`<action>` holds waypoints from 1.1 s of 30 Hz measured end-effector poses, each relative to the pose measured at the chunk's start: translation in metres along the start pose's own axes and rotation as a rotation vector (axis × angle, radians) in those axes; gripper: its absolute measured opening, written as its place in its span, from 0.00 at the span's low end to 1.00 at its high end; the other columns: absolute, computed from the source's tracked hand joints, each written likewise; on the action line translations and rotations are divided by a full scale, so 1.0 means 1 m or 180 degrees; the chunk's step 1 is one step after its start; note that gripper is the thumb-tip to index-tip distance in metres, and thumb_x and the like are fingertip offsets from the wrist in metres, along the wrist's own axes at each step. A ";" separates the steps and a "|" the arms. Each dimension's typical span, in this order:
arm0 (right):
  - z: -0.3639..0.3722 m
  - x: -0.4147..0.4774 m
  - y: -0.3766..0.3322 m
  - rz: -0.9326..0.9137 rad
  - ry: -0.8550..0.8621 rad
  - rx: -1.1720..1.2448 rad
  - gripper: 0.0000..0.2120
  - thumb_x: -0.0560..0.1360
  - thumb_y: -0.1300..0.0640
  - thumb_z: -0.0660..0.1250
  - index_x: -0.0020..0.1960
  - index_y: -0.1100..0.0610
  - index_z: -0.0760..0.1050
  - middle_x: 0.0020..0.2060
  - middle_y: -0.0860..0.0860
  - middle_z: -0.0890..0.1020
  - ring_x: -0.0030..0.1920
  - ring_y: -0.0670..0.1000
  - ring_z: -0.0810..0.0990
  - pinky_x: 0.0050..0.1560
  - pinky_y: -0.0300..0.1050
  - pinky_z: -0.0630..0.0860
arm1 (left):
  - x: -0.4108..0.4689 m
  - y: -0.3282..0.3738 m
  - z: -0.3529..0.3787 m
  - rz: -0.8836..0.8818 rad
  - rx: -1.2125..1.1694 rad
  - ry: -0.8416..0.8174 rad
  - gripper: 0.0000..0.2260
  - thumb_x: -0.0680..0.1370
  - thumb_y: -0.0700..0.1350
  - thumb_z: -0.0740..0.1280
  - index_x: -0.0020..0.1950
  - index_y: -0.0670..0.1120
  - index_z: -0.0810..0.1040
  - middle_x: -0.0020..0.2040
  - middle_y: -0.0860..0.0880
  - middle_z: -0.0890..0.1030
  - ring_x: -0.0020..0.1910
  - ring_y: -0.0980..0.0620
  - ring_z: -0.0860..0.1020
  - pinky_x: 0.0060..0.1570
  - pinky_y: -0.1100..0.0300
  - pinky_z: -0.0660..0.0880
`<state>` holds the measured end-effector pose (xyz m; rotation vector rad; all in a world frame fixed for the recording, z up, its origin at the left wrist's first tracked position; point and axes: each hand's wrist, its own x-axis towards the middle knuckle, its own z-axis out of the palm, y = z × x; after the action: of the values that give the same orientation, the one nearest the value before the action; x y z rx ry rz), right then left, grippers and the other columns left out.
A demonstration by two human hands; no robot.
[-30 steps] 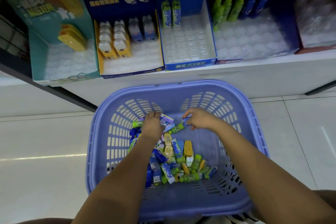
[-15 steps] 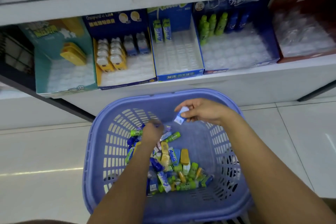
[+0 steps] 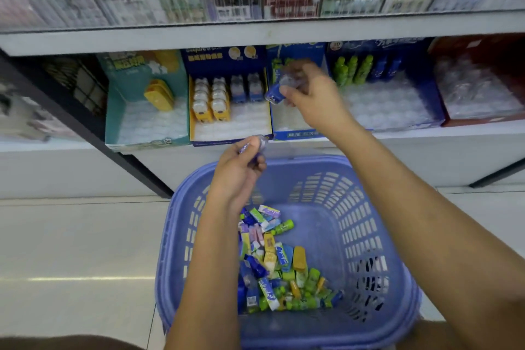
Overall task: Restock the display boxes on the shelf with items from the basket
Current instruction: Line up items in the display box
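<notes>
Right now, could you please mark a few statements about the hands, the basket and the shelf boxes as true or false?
1. The right hand holds a blue item up at the shelf boxes. True.
2. The left hand holds nothing. False: it pinches a small item above the far rim of the basket.
3. The basket has been emptied. False: many small packets lie on its bottom.
4. The teal box has yellow items at its back. True.
5. Green bottles stand at the back of the dark blue box. True.
</notes>
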<state>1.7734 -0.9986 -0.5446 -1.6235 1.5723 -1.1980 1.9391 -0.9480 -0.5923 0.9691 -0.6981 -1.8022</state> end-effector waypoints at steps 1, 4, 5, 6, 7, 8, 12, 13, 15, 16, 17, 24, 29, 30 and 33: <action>0.006 0.009 -0.003 -0.0137 0.0080 -0.0262 0.12 0.74 0.62 0.67 0.57 0.60 0.73 0.46 0.49 0.78 0.43 0.49 0.78 0.46 0.45 0.76 | -0.002 0.004 0.001 0.0047 0.0031 0.0068 0.08 0.81 0.39 0.59 0.44 0.43 0.75 0.33 0.54 0.77 0.30 0.58 0.70 0.32 0.69 0.71; 0.024 0.030 -0.007 -0.0332 -0.0111 -0.0987 0.12 0.73 0.60 0.69 0.56 0.60 0.75 0.49 0.54 0.81 0.46 0.51 0.78 0.48 0.44 0.74 | -0.008 0.008 -0.001 0.0126 -0.0085 0.0461 0.07 0.81 0.37 0.59 0.47 0.41 0.76 0.35 0.51 0.78 0.32 0.55 0.69 0.31 0.68 0.72; 0.029 0.035 -0.006 -0.0311 -0.0260 -0.1215 0.12 0.73 0.60 0.69 0.56 0.60 0.75 0.50 0.55 0.81 0.47 0.52 0.78 0.48 0.43 0.73 | -0.009 0.008 -0.003 0.0139 -0.0220 0.0596 0.07 0.81 0.37 0.59 0.50 0.39 0.76 0.38 0.49 0.78 0.33 0.54 0.69 0.31 0.68 0.72; 0.033 0.040 -0.006 -0.0290 -0.0399 -0.1397 0.12 0.74 0.61 0.69 0.57 0.60 0.75 0.51 0.56 0.81 0.47 0.51 0.77 0.48 0.42 0.71 | -0.010 0.009 -0.006 0.0153 -0.0380 0.0705 0.07 0.81 0.36 0.58 0.54 0.38 0.75 0.41 0.47 0.77 0.33 0.54 0.70 0.31 0.67 0.73; 0.037 0.043 -0.005 -0.0280 -0.0517 -0.1525 0.12 0.74 0.61 0.68 0.57 0.61 0.75 0.52 0.57 0.80 0.47 0.49 0.75 0.47 0.40 0.69 | -0.011 0.010 -0.010 0.0175 -0.0519 0.0767 0.08 0.81 0.36 0.58 0.58 0.38 0.73 0.43 0.45 0.77 0.35 0.53 0.71 0.31 0.67 0.74; 0.039 0.046 -0.004 -0.0267 -0.0597 -0.1613 0.12 0.74 0.61 0.68 0.58 0.61 0.75 0.53 0.58 0.80 0.46 0.49 0.73 0.46 0.39 0.67 | -0.011 0.012 -0.013 0.0204 -0.0601 0.0773 0.09 0.81 0.35 0.58 0.60 0.38 0.72 0.44 0.44 0.77 0.36 0.53 0.73 0.32 0.67 0.75; 0.042 0.051 0.001 -0.0150 -0.0468 -0.1577 0.11 0.74 0.61 0.69 0.56 0.60 0.77 0.50 0.56 0.81 0.44 0.47 0.73 0.44 0.36 0.66 | -0.009 0.023 -0.026 0.0339 -0.0491 0.0661 0.11 0.81 0.33 0.57 0.61 0.39 0.73 0.47 0.44 0.80 0.42 0.51 0.78 0.40 0.65 0.79; 0.041 0.052 0.002 -0.0109 -0.0415 -0.1465 0.11 0.73 0.61 0.70 0.55 0.60 0.78 0.49 0.55 0.81 0.44 0.46 0.73 0.44 0.35 0.66 | -0.008 0.025 -0.028 0.0377 -0.0450 0.0648 0.11 0.80 0.32 0.57 0.60 0.40 0.73 0.47 0.44 0.81 0.43 0.51 0.79 0.43 0.65 0.79; 0.038 0.054 0.004 -0.0058 -0.0421 -0.1347 0.11 0.72 0.60 0.71 0.54 0.59 0.79 0.46 0.52 0.80 0.43 0.46 0.73 0.43 0.33 0.66 | -0.008 0.027 -0.030 0.0444 -0.0402 0.0622 0.12 0.80 0.32 0.57 0.60 0.42 0.74 0.49 0.45 0.81 0.46 0.51 0.80 0.48 0.64 0.79; 0.037 0.054 0.003 -0.0072 -0.0471 -0.1360 0.11 0.72 0.60 0.71 0.54 0.59 0.79 0.44 0.50 0.79 0.43 0.46 0.73 0.43 0.32 0.67 | -0.008 0.027 -0.031 0.0468 -0.0392 0.0618 0.12 0.80 0.32 0.57 0.61 0.42 0.73 0.50 0.45 0.81 0.47 0.51 0.80 0.50 0.63 0.79; 0.036 0.054 0.003 -0.0108 -0.0529 -0.1386 0.11 0.72 0.60 0.72 0.54 0.59 0.79 0.43 0.49 0.77 0.43 0.46 0.74 0.43 0.32 0.67 | -0.007 0.028 -0.031 0.0486 -0.0381 0.0619 0.13 0.80 0.32 0.58 0.62 0.42 0.73 0.51 0.45 0.81 0.47 0.51 0.80 0.52 0.63 0.79; 0.038 0.056 -0.002 -0.0380 -0.0783 -0.1625 0.12 0.71 0.60 0.72 0.54 0.61 0.80 0.50 0.55 0.81 0.46 0.50 0.77 0.48 0.38 0.71 | -0.003 0.024 -0.026 0.0653 0.0291 0.0744 0.13 0.79 0.36 0.63 0.60 0.49 0.77 0.45 0.48 0.78 0.50 0.53 0.81 0.50 0.65 0.78; 0.041 0.053 0.002 -0.0635 -0.0680 -0.2080 0.14 0.73 0.58 0.70 0.58 0.59 0.80 0.55 0.57 0.75 0.56 0.56 0.74 0.55 0.44 0.69 | 0.000 0.022 -0.023 0.0730 0.0200 0.0878 0.11 0.77 0.38 0.67 0.56 0.51 0.79 0.43 0.51 0.82 0.54 0.51 0.81 0.48 0.66 0.78; 0.041 0.052 0.004 -0.0666 -0.0697 -0.2152 0.14 0.74 0.57 0.68 0.59 0.59 0.79 0.56 0.57 0.75 0.57 0.56 0.74 0.55 0.45 0.70 | 0.001 0.021 -0.023 0.0737 0.0148 0.0890 0.11 0.77 0.38 0.67 0.57 0.49 0.79 0.45 0.52 0.84 0.54 0.51 0.81 0.49 0.66 0.78; 0.040 0.046 0.006 -0.0603 -0.0810 -0.2495 0.17 0.77 0.54 0.64 0.65 0.55 0.74 0.60 0.58 0.73 0.59 0.58 0.72 0.55 0.46 0.69 | 0.002 0.021 -0.023 0.0756 -0.0027 0.0854 0.12 0.79 0.36 0.64 0.62 0.44 0.77 0.48 0.50 0.84 0.54 0.52 0.81 0.50 0.65 0.78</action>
<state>1.8017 -1.0516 -0.5581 -2.3368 1.8618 -0.4127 1.9679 -0.9594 -0.5886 1.0517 -0.6083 -1.4358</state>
